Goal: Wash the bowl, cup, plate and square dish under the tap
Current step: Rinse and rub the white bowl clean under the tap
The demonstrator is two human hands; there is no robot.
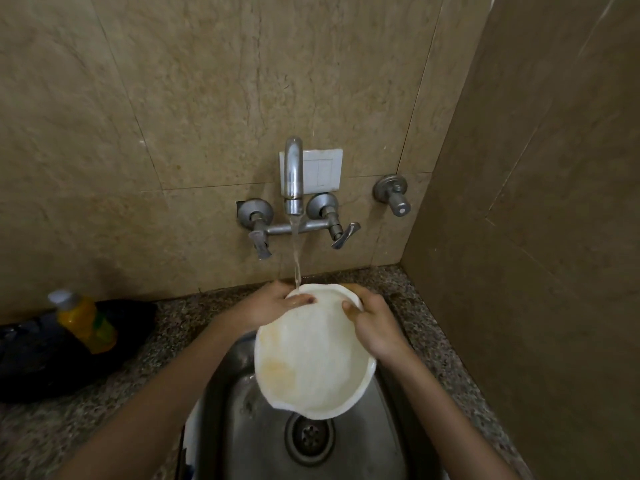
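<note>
White bowl [313,355] is tilted over the sink [242,410] under the running tap [293,174], your left hand [273,304] and right hand [372,323] both clamped on its far rim, so you're mid-rinse; next, I'd rub off the yellow stain.

Pretty dim, warm light for you here: the beige stone wall tiles [207,98] bow at the wide-angle edges, and the yellow plastic bottle [86,320] on the left looks soft and blurry.

White plate [313,355] with yellowish stain, speckled granite counter [173,327], beige marbled wall tiles [207,81], possibly yellow-green bottle [86,322]
</note>
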